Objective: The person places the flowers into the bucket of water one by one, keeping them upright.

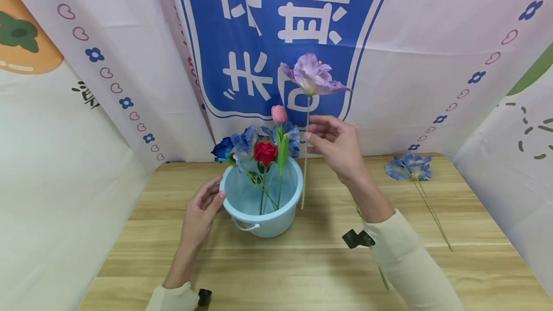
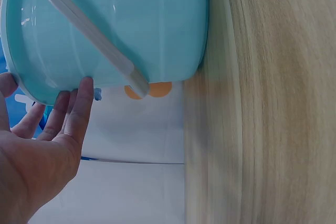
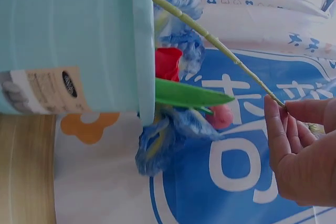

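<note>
My right hand [image 1: 339, 145] pinches the thin stem of a purple artificial flower [image 1: 313, 76] between thumb and fingers. The flower stands upright, its lower stem end beside the right rim of a light blue bucket [image 1: 276, 227]. In the right wrist view, the stem [image 3: 218, 44] slants past the bucket's mouth. My left hand [image 1: 203, 208] touches the bucket's left side, thumb at the rim and relaxed fingers [image 2: 79, 111] against the outer wall. Inside the bucket are a red rose [image 1: 265, 152], a pink tulip [image 1: 279, 114] and several blue flowers [image 1: 244, 142].
Another blue flower [image 1: 412, 167] lies on the wooden table [image 1: 285, 277] at the right. A green stem [image 1: 383, 277] lies partly hidden under my right forearm. The bucket's white handle [image 2: 89, 30] hangs down at its side. A printed cloth [image 1: 397, 28] hangs behind the table.
</note>
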Action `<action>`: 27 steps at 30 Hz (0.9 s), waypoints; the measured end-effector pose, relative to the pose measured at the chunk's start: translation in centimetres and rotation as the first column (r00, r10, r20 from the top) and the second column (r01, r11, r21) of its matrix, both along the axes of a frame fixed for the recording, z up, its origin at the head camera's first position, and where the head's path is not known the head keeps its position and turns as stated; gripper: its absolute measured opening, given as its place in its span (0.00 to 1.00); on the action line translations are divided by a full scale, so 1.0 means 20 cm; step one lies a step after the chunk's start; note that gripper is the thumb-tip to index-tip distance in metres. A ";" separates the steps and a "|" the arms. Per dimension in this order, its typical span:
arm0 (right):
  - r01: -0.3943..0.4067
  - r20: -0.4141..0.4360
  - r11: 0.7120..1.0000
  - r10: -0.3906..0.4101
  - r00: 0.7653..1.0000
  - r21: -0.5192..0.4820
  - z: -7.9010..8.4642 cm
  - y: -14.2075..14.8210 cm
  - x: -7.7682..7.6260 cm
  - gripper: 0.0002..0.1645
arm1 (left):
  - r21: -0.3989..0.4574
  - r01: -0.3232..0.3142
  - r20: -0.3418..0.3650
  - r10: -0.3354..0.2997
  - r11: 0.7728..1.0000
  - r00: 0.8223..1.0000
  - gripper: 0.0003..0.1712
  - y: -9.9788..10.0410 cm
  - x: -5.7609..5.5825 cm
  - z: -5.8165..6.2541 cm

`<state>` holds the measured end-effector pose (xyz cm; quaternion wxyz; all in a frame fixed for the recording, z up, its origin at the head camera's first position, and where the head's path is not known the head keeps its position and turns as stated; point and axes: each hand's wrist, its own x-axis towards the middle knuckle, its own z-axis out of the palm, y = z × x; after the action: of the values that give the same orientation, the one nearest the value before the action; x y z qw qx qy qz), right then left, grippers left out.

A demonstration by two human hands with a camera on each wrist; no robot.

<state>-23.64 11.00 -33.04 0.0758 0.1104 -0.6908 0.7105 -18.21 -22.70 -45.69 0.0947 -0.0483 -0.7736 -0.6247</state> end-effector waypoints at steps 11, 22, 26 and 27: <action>-0.015 -0.055 0.999 0.014 0.998 -0.028 0.02 -0.17 -0.04 0.23 | -0.003 0.002 -0.005 -0.002 1.000 1.000 0.27 -0.01 0.00 0.00; -0.056 -0.047 0.998 0.057 0.997 0.032 -0.07 -0.33 -0.07 0.21 | 0.014 0.009 -0.006 -0.009 1.000 1.000 0.28 -0.01 0.00 -0.01; -0.071 -0.018 0.995 0.073 0.997 0.066 -0.10 -0.36 -0.07 0.20 | 0.015 0.009 -0.009 -0.009 1.000 1.000 0.28 -0.01 0.00 -0.01; -0.076 -0.006 0.995 0.076 0.997 0.072 -0.10 -0.37 -0.08 0.20 | 0.015 0.008 -0.010 -0.008 1.000 1.000 0.28 -0.01 0.00 -0.01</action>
<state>-25.16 3.63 -35.14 0.0478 0.1424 -0.7108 0.6872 -18.27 -22.82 -45.84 0.0963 -0.0540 -0.7684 -0.6304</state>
